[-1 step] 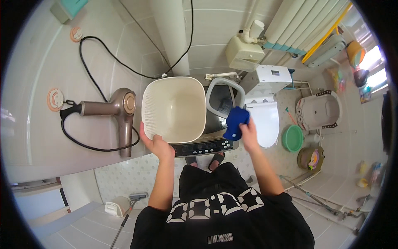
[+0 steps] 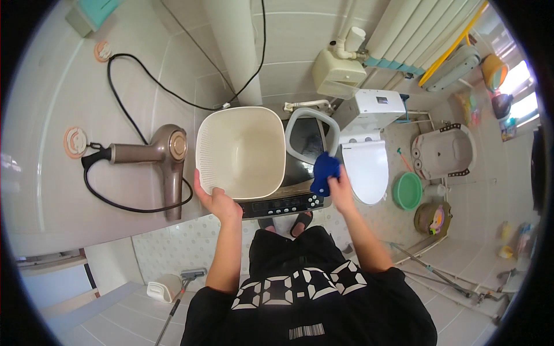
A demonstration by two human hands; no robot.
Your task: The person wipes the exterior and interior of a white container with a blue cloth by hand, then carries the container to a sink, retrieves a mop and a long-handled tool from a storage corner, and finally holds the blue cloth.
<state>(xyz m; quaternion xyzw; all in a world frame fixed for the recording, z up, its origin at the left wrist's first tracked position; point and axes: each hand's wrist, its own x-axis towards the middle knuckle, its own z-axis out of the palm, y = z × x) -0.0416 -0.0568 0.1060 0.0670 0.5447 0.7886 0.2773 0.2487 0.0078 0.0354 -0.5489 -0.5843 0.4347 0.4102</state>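
A cream plastic laundry basket (image 2: 242,150), with small holes down its left side, sits over the left part of a dark washing machine (image 2: 306,138). My left hand (image 2: 222,205) grips the basket's near left corner, thumb bent over the rim. Inside, the basket shows only its bare bottom and walls. My right hand (image 2: 341,187) is closed on a crumpled dark blue cloth (image 2: 325,173), which hangs above the machine's right edge; its exact kind is unclear. Beyond the cloth, a pale grey loop-shaped frame (image 2: 336,130) lies on the machine's top.
A brown hair dryer (image 2: 173,173) hangs on the left wall with its looping black cord. Along the machine's near edge runs a control panel (image 2: 283,205). To the right stand a white toilet (image 2: 365,170), a green basin (image 2: 407,191) and a baby bathtub (image 2: 444,151). A mop (image 2: 176,303) lies lower left.
My right hand and the blue cloth have shifted slightly left. My left hand keeps its grip on the basket, and the whole view has moved a little.
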